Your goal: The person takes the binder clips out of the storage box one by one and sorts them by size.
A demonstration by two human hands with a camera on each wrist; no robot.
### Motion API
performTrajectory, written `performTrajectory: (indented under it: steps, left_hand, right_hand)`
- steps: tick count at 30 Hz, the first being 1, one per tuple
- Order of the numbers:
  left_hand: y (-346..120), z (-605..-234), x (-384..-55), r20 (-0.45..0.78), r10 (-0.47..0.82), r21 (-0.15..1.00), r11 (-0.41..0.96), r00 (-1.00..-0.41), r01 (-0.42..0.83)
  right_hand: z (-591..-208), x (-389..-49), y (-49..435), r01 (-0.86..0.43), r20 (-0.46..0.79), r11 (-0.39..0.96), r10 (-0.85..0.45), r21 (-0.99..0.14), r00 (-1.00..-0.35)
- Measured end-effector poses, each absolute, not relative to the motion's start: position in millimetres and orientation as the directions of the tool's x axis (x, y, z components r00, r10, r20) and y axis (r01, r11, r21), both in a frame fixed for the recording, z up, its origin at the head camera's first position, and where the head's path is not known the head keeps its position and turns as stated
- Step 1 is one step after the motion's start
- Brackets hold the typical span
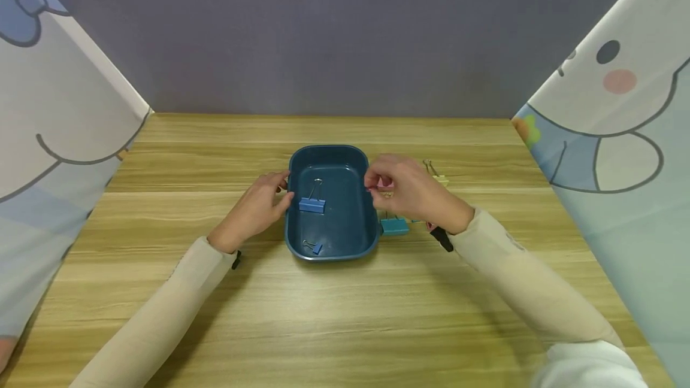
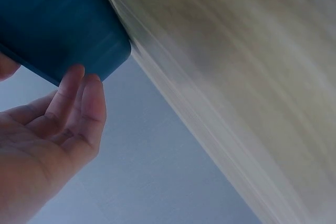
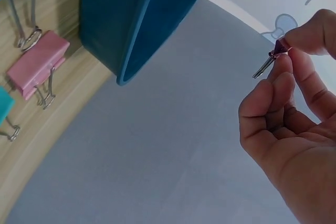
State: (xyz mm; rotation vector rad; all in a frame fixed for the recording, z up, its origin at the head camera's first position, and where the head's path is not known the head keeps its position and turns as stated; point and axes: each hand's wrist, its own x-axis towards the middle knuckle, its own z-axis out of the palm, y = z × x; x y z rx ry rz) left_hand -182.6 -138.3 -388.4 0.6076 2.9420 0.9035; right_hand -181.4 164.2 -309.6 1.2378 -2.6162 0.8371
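Note:
A dark blue tray [image 1: 332, 256] sits on the table with a larger blue binder clip [image 1: 312, 205] and a smaller blue binder clip [image 1: 317, 248] inside. My left hand [image 1: 259, 203] rests at the tray's left side, loosely bent fingers touching its outer wall in the left wrist view. Between thumb and index finger, my right hand [image 1: 406, 187] pinches a small dark pink binder clip [image 3: 281, 47] near the tray's right rim. In the right wrist view its metal handles point away from the fingertips.
Right of the tray lie a teal binder clip [image 1: 395, 226], a pink binder clip [image 3: 39, 62] and a yellow binder clip [image 1: 441, 180], partly hidden by the right hand. A grey wall [image 1: 329, 35] stands behind the wooden table [image 1: 345, 322]; printed cloth hangs on both sides.

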Motion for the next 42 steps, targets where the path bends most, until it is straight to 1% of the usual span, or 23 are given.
performTrajectory:
  steps: [6,12,15,22,25,27,30,33,38,42]
  left_hand:
    - [-139,-389,-183,0.106,0.365,0.543,0.758,-0.925,0.361]
    - [-140,-390,-183,0.107,0.37,0.54,0.758,-0.923,0.366]
    - [-139,-390,-183,0.107,0.37,0.541,0.757,-0.923,0.366]
    - [-138,-388,-183,0.103,0.366,0.545,0.757,-0.925,0.361]
    - [-138,-388,-183,0.102,0.365,0.546,0.757,-0.925,0.359]
    - [-138,-388,-184,0.102,0.365,0.548,0.756,-0.925,0.359]
    - [-138,-389,-184,0.105,0.367,0.55,0.753,-0.924,0.361]
    - [-138,-389,-184,0.107,0.369,0.551,0.751,-0.923,0.364]
    - [-139,-390,-184,0.11,0.372,0.551,0.749,-0.922,0.368]
    - [-138,-390,-184,0.119,0.374,0.545,0.75,-0.92,0.375]
  right_hand:
    - [-311,-174,175,-0.756,0.349,0.514,-0.677,-0.406,-0.648]
    - [-317,-162,192,-0.736,0.342,0.544,-0.657,-0.402,-0.672]
    - [-327,-154,202,-0.73,0.321,0.55,-0.662,-0.407,-0.678]
    - [-357,-130,221,-0.738,0.279,0.548,-0.694,-0.393,-0.664]
    - [-365,-125,230,-0.724,0.262,0.561,-0.687,-0.401,-0.678]
    - [-368,-125,238,-0.699,0.245,0.584,-0.667,-0.413,-0.703]
    - [-371,-129,256,-0.639,0.219,0.638,-0.613,-0.43,-0.759]
    - [-372,-137,274,-0.592,0.218,0.685,-0.558,-0.425,-0.801]
    - [-376,-150,298,-0.599,0.257,0.692,-0.542,-0.403,-0.8]
    - [-381,-158,309,-0.581,0.247,0.702,-0.528,-0.411,-0.813]
